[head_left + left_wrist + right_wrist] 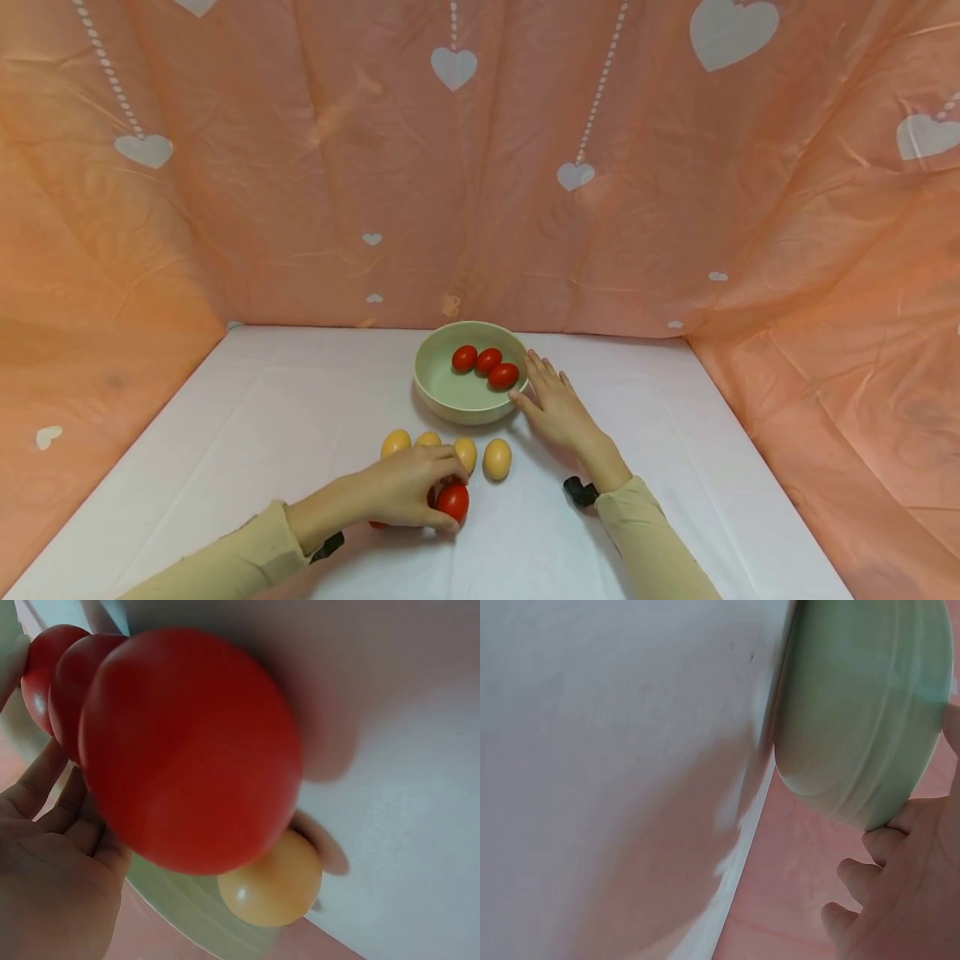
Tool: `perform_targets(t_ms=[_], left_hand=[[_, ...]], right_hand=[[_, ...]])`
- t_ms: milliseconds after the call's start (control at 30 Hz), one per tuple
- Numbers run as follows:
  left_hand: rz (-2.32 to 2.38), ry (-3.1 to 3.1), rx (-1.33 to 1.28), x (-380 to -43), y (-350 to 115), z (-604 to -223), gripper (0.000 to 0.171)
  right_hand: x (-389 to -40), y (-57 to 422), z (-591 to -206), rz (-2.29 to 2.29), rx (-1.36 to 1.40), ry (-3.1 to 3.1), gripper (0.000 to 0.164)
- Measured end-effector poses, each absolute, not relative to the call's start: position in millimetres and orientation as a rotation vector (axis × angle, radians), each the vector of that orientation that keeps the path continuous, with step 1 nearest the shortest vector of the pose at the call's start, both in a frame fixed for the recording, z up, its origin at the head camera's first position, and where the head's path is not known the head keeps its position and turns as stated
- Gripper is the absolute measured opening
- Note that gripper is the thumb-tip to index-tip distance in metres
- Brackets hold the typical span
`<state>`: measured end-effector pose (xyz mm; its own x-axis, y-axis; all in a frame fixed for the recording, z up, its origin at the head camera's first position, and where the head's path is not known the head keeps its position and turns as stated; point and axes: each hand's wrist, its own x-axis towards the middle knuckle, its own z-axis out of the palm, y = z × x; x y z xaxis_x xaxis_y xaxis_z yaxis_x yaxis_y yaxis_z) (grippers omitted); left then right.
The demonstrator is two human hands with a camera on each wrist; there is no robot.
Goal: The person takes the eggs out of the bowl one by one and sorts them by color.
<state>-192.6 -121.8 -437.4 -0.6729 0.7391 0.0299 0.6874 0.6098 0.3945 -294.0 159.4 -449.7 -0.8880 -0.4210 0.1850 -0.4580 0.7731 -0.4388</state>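
Observation:
My left hand (pixel 405 487) holds a smooth red egg (pixel 453 502) between thumb and fingers, low over the white table. In the left wrist view, the held red egg (pixel 41 682) is the farthest of three in a row; the nearest red egg (pixel 191 750) fills the middle. Beyond the hand stand several yellow eggs (pixel 497 459), partly hidden by it. My right hand (pixel 558 412) rests with extended fingers against the right side of a pale green bowl (pixel 450 410). Three red eggs (pixel 488 361) lie inside the bowl. In the right wrist view, fingertips touch the bowl's outer wall (pixel 855 712).
A white cloth covers the table (pixel 285 400). Orange-pink curtains (pixel 480 208) with white hearts enclose it at the back and both sides. Black wrist cameras (pixel 580 492) sit under both forearms.

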Motion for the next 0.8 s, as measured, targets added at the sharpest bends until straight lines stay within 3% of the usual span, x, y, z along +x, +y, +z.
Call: perform_targets(t_ms=[800], left_hand=[[0.537,2.725,1.243,-192.2,-122.2,-439.1,0.05]], right_hand=[[-294.3,160.1,-450.7,0.742,0.731,-2.872,0.079]])
